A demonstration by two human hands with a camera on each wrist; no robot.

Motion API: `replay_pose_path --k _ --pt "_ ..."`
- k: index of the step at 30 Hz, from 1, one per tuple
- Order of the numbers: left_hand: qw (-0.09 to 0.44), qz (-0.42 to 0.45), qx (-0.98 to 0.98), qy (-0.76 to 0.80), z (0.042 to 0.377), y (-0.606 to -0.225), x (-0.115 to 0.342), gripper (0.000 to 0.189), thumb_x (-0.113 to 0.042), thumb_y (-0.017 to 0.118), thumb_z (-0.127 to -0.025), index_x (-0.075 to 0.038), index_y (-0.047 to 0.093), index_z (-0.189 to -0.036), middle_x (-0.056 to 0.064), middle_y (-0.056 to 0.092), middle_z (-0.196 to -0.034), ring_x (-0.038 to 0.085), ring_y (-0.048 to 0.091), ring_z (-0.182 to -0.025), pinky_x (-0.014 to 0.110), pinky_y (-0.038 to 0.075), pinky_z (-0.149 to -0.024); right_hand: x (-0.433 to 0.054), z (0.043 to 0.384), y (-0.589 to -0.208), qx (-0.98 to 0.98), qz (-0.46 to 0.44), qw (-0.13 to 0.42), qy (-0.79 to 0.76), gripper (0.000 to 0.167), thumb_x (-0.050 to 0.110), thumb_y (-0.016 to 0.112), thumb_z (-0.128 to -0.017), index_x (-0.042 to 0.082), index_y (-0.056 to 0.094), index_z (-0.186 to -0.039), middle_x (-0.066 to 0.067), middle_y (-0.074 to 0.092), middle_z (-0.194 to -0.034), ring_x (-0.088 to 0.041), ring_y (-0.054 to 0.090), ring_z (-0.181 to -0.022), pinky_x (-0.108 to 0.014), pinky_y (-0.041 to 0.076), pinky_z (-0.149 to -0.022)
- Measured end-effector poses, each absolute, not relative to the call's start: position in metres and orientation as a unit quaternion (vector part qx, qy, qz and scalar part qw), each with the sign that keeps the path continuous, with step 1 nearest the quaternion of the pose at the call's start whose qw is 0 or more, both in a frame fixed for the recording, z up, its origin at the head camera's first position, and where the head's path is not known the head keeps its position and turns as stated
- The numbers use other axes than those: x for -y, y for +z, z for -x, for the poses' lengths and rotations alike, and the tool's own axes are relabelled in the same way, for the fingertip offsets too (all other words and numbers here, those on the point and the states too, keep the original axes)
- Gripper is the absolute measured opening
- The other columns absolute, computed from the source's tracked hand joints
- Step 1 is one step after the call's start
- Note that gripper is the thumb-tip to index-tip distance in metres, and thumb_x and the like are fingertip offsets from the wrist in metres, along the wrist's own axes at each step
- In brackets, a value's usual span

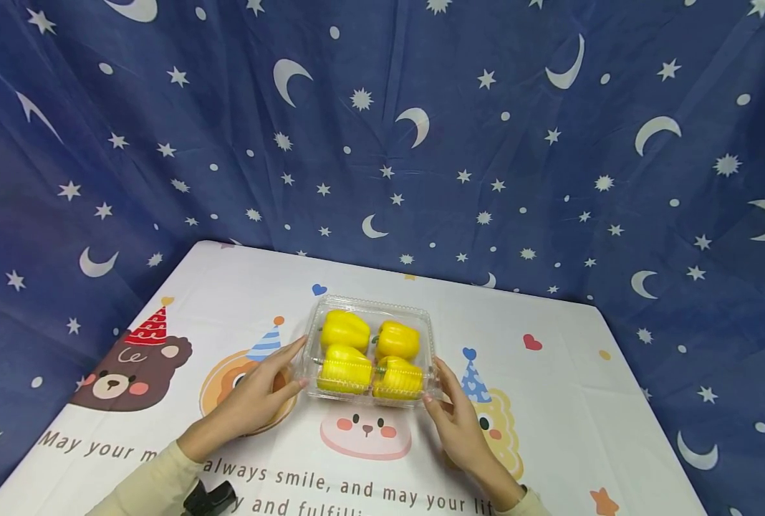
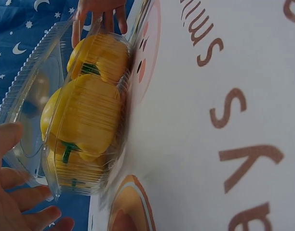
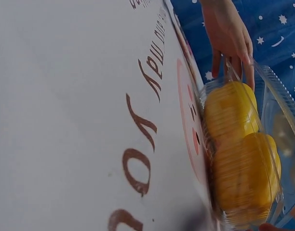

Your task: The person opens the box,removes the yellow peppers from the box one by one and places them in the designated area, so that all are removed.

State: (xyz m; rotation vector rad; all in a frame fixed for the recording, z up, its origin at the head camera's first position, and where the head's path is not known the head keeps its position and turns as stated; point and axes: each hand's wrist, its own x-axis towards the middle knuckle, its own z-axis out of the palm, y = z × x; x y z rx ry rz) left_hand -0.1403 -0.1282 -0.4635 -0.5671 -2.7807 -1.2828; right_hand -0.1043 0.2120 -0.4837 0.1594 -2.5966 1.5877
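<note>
A clear plastic clamshell box (image 1: 369, 304) sits on the table with several yellow bell peppers (image 1: 345, 330) inside. Its lid (image 2: 27, 86) is raised at a slant in the left wrist view. My left hand (image 1: 260, 393) is at the box's left side, with thumb and fingertips right at the edge and the fingers fairly straight. At the opposite side, my right hand (image 1: 455, 423) has its thumb by the near right corner and its fingers along the side wall. In the right wrist view, the peppers (image 3: 246, 173) show through the ribbed plastic, their lower parts partly blurred by it.
A white printed tablecloth (image 1: 563, 401) with cartoon animals and lettering covers the table. Behind it hangs a dark blue curtain (image 1: 447, 186) with moons and stars. A small black object (image 1: 210, 497) is by the left sleeve at the lower edge.
</note>
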Motion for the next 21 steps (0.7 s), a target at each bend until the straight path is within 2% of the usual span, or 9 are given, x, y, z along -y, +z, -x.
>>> replay_pose_path --k 6,7,9,11,13,14,16,21 --pt "0.015 0.187 0.89 -0.416 0.141 -0.46 0.129 0.067 -0.031 0.065 -0.099 -0.016 0.037 -0.158 0.021 0.046 -0.156 0.043 0.045 -0.143 0.063 0.04 -0.112 -0.213 0.105 -0.482 0.854 -0.06 0.051 0.515 0.061 0.015 0.058 -0.102 0.018 0.034 -0.158 -0.016 0.039 -0.161 -0.042 0.045 -0.143 -0.036 0.054 -0.102" --pt "0.011 0.185 0.889 -0.418 0.142 -0.459 0.129 0.067 -0.031 0.065 -0.099 -0.017 0.036 -0.158 0.022 0.052 -0.15 0.042 0.054 -0.135 0.059 0.047 -0.108 -0.213 0.105 -0.482 0.855 -0.061 0.051 0.513 0.061 0.015 0.058 -0.102 0.018 0.034 -0.158 -0.016 0.039 -0.161 -0.042 0.045 -0.143 -0.036 0.054 -0.102" --pt "0.01 0.185 0.892 -0.413 0.142 -0.458 0.129 0.067 -0.031 0.065 -0.099 -0.018 0.036 -0.158 0.021 0.052 -0.15 0.039 0.065 -0.111 0.054 0.052 -0.1 -0.213 0.105 -0.483 0.855 -0.062 0.051 0.512 0.062 0.016 0.059 -0.102 0.016 0.033 -0.158 -0.017 0.038 -0.162 -0.043 0.045 -0.143 -0.035 0.053 -0.102" --pt "0.012 0.185 0.894 -0.408 0.143 -0.457 0.13 0.067 -0.032 0.065 -0.099 -0.019 0.036 -0.158 0.019 0.052 -0.151 0.037 0.065 -0.109 0.053 0.053 -0.099 -0.212 0.105 -0.483 0.855 -0.064 0.051 0.513 0.064 0.017 0.06 -0.101 0.015 0.032 -0.159 -0.016 0.036 -0.163 -0.042 0.045 -0.143 -0.033 0.053 -0.102" --pt "0.008 0.187 0.892 -0.412 0.144 -0.456 0.13 0.067 -0.031 0.064 -0.099 -0.02 0.035 -0.159 0.018 0.05 -0.153 0.037 0.064 -0.112 0.054 0.051 -0.101 -0.212 0.106 -0.483 0.852 -0.066 0.049 0.517 0.067 0.016 0.062 -0.1 0.014 0.03 -0.16 -0.015 0.035 -0.164 -0.041 0.044 -0.144 -0.031 0.053 -0.102" --pt "0.011 0.191 0.891 -0.411 0.145 -0.455 0.13 0.067 -0.032 0.064 -0.1 -0.02 0.035 -0.159 0.016 0.042 -0.159 0.039 0.058 -0.127 0.058 0.045 -0.11 -0.212 0.106 -0.483 0.851 -0.066 0.049 0.519 0.069 0.016 0.062 -0.1 0.014 0.029 -0.16 -0.014 0.034 -0.165 -0.04 0.044 -0.144 -0.03 0.053 -0.102" --pt "0.011 0.199 0.888 -0.416 0.147 -0.454 0.131 0.066 -0.031 0.063 -0.1 -0.017 0.035 -0.159 0.016 0.039 -0.162 0.043 0.039 -0.147 0.064 0.035 -0.116 -0.212 0.106 -0.483 0.85 -0.064 0.048 0.52 0.071 0.015 0.063 -0.1 0.014 0.027 -0.161 -0.013 0.034 -0.165 -0.039 0.045 -0.144 -0.029 0.054 -0.102" --pt "0.008 0.208 0.879 -0.429 0.151 -0.45 0.132 0.064 -0.03 0.06 -0.102 -0.012 0.035 -0.158 0.017 0.035 -0.163 0.044 0.034 -0.149 0.065 0.029 -0.119 -0.212 0.106 -0.484 0.855 -0.05 0.045 0.515 0.072 0.015 0.064 -0.099 0.007 0.027 -0.16 -0.019 0.044 -0.157 -0.039 0.051 -0.138 -0.038 0.054 -0.104"
